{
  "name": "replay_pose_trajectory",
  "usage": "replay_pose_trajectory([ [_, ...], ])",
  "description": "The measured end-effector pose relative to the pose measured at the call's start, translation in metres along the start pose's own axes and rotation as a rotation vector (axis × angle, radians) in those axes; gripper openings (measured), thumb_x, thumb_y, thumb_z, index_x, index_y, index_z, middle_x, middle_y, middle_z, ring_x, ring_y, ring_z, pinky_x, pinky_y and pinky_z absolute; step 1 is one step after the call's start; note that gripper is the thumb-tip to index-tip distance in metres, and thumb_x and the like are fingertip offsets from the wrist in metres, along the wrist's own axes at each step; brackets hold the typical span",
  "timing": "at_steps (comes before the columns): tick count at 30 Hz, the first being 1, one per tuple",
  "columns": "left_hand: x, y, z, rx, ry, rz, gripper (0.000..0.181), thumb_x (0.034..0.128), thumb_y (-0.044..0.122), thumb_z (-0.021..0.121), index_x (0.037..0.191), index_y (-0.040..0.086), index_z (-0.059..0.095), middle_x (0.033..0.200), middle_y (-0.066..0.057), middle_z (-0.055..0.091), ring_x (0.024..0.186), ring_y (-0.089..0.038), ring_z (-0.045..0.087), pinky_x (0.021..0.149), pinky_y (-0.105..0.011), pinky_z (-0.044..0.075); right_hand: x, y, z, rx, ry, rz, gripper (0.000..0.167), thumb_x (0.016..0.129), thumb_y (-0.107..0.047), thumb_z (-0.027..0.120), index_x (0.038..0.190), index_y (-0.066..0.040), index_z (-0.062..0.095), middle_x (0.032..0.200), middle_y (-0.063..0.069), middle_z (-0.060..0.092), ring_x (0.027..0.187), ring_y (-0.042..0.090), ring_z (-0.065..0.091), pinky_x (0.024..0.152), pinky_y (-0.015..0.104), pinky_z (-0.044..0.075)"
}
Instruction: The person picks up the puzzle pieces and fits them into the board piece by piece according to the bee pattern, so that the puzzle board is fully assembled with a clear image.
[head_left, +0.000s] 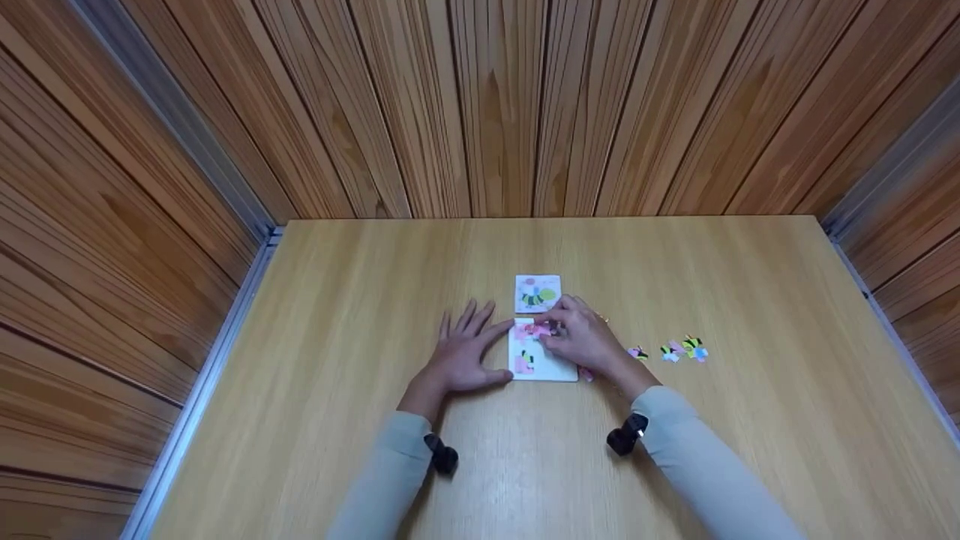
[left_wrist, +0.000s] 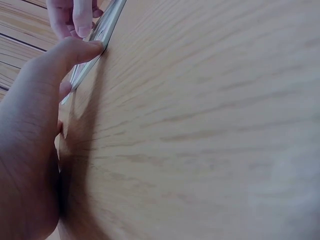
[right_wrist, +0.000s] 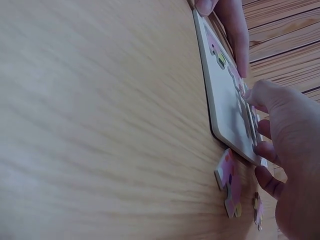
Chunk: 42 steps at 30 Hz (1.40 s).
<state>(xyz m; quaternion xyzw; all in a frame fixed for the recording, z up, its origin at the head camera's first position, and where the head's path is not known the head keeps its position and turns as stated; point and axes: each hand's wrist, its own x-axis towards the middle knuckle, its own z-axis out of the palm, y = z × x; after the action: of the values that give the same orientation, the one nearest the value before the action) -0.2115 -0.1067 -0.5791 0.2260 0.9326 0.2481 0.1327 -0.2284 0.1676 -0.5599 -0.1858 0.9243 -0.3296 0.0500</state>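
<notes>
A white puzzle board (head_left: 553, 366) lies on the table, with a bee picture card (head_left: 536, 294) just beyond it. Pink puzzle pieces (head_left: 525, 363) sit at the board's lower left and along its top. My left hand (head_left: 466, 358) has its fingers spread, the thumb and index fingertip touching the board's left edge. Over the board's upper right, my right hand (head_left: 587, 339) pinches a puzzle piece (head_left: 555, 328) between thumb and fingers; the hand mostly covers it. In the right wrist view the thumb reaches the board (right_wrist: 227, 107) and the other fingers curl at its far side.
A loose pink piece (right_wrist: 228, 182) lies beside the board's near right corner. Further right on the table (head_left: 750, 420) are several loose bee-patterned pieces (head_left: 695, 348). Wooden plank walls (head_left: 495, 112) stand behind and at both sides.
</notes>
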Motion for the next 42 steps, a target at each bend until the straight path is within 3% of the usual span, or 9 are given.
replay_pose_trajectory([
  [19, 0.0012, -0.0010, 0.0008, 0.022, -0.004, 0.003, 0.095, 0.0941, 0.075, 0.065, 0.177, 0.040, 0.036, 0.194, -0.006, 0.010, 0.181, -0.042, -0.001, 0.139, -0.077, -0.009, 0.0003, 0.0013, 0.0033, 0.004, -0.006, 0.017, 0.028, 0.104, -0.023, 0.080, 0.130, -0.013, 0.083, 0.129, 0.011, 0.066, 0.117, 0.027, 0.059, 0.096, 0.038, 0.046],
  [26, 0.0019, -0.0041, 0.0029, 0.003, 0.003, 0.011, 0.094, 0.0935, 0.072, 0.069, 0.176, 0.038, 0.039, 0.193, -0.007, 0.013, 0.181, -0.043, -0.001, 0.140, -0.077, -0.008, 0.0014, 0.0017, 0.0054, -0.014, 0.009, -0.007, 0.023, 0.103, -0.021, 0.081, 0.124, -0.011, 0.085, 0.120, 0.009, 0.067, 0.112, 0.026, 0.057, 0.092, 0.037, 0.043],
  [42, 0.0008, -0.0024, 0.0014, 0.006, -0.007, 0.004, 0.094, 0.0946, 0.073, 0.067, 0.176, 0.037, 0.038, 0.193, -0.008, 0.012, 0.181, -0.043, -0.001, 0.140, -0.076, -0.009, 0.0022, 0.0019, 0.0051, -0.002, 0.000, 0.003, 0.024, 0.103, -0.020, 0.081, 0.126, -0.015, 0.085, 0.126, 0.011, 0.066, 0.110, 0.024, 0.057, 0.090, 0.035, 0.044],
])
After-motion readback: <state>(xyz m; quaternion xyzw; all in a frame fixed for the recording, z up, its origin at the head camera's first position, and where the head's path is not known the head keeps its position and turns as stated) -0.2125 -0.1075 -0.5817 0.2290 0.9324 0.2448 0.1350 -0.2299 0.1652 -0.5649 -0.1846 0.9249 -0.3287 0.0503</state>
